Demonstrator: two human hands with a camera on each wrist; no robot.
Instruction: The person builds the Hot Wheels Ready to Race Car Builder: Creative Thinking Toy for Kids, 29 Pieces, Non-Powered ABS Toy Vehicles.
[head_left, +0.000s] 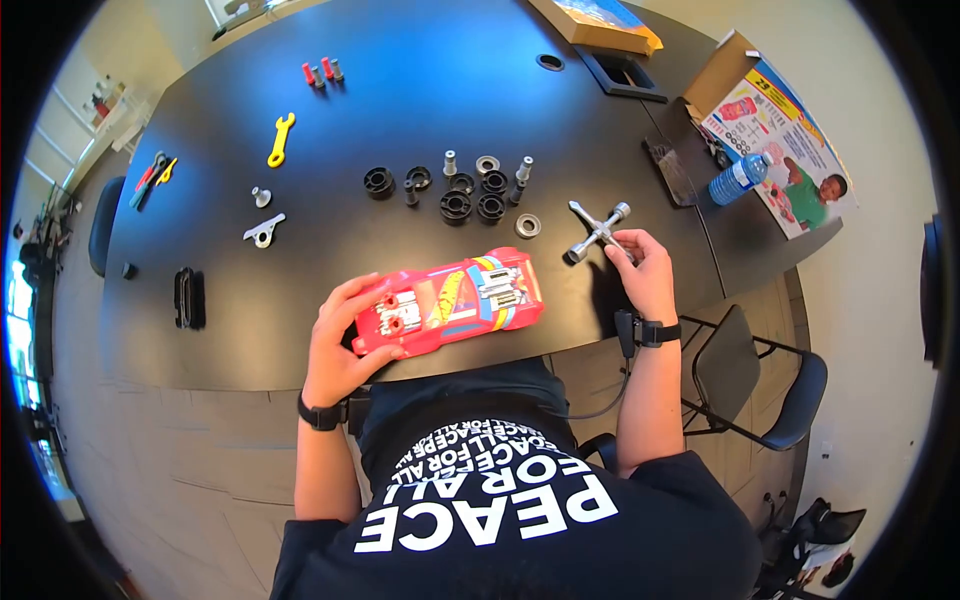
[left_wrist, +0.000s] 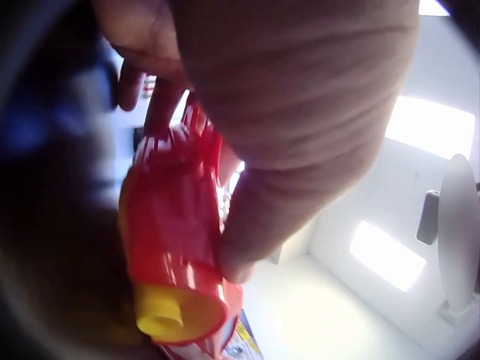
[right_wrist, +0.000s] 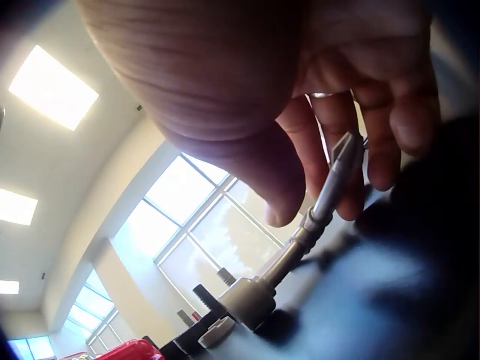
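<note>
A red toy car (head_left: 450, 300) with a yellow flame emblem and silver engine parts lies near the table's front edge. My left hand (head_left: 340, 335) grips its left end, thumb along the near side and fingers over the far side. In the left wrist view, a yellow piece (left_wrist: 161, 311) shows inside the car's round red end. My right hand (head_left: 645, 270) is at a grey cross-shaped wrench (head_left: 600, 232) on the table. One pointed arm of the wrench (right_wrist: 330, 180) lies between the thumb and the loosely bent fingers, with a gap beside the thumb.
Beyond the car stand several black wheels (head_left: 456, 206), grey rims (head_left: 527, 226) and grey pegs (head_left: 450, 163). Farther left are a yellow wrench (head_left: 281, 140), a grey bracket (head_left: 264, 231) and a black part (head_left: 184, 298). A water bottle (head_left: 738, 178) and a printed box (head_left: 785, 140) stand right.
</note>
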